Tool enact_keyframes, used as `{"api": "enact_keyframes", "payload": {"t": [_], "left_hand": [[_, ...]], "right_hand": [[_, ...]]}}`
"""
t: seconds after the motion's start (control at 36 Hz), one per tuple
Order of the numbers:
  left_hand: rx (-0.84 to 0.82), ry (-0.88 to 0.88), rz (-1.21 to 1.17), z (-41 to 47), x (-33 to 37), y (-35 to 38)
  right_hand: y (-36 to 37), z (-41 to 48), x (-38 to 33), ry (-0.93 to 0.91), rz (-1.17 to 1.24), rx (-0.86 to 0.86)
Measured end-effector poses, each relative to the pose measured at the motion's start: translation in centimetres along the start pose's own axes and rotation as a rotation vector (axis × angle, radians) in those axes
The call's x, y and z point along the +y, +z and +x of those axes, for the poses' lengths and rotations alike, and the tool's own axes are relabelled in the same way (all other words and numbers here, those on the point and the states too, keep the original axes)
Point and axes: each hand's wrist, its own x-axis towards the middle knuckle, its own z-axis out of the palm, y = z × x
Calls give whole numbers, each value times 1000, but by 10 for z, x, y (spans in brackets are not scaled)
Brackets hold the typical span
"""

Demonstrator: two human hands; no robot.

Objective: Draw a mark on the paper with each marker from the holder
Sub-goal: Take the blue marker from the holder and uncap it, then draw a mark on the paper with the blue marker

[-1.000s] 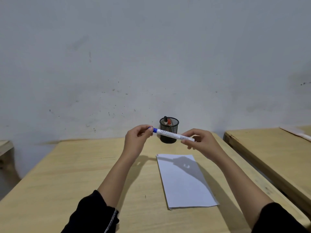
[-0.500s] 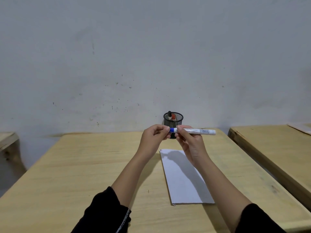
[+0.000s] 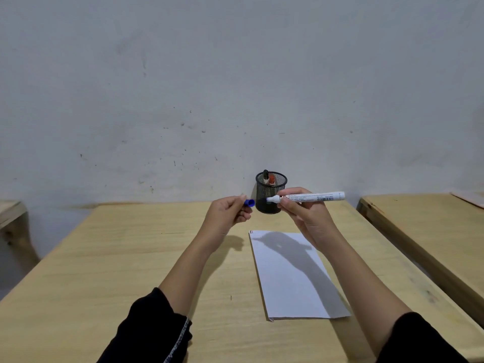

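Observation:
My right hand grips a white marker held level above the table, its uncapped tip pointing left. My left hand pinches the marker's blue cap, a short gap away from the tip. Behind both hands stands a black mesh holder against the wall, with a black-capped marker and a red-capped marker sticking up inside. A white sheet of paper lies flat on the wooden table below my right hand, with small marks at its far left corner.
A second wooden table stands to the right across a narrow gap. Part of another wooden piece shows at the far left. A grey wall rises right behind the holder.
The cap has come off the marker: my left hand pulled it away to the left while my right hand kept the marker body level.

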Motion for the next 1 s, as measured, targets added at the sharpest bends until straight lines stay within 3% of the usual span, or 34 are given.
{"api": "enact_keyframes", "payload": {"t": [0.08,0.22,0.36,0.56,0.75,1.0], "left_hand": [[43,-5,-23,2,-3,-11],[90,-8,398,11,-20,-24],[13,-55,796,17,-38,-24],[-1,-68,1084,20,-52,-17],[-59,-34,1204,22,-52,-8],[-137,-86,1172,25,-55,-9]], "right_hand": [[-9,3,-3,-2,55,66],[-22,3,5,18,88,207],[-28,2,20,45,-24,269],[-36,2,34,72,-142,250],[-40,0,39,86,-187,215],[-41,-2,42,83,-171,207]]}}
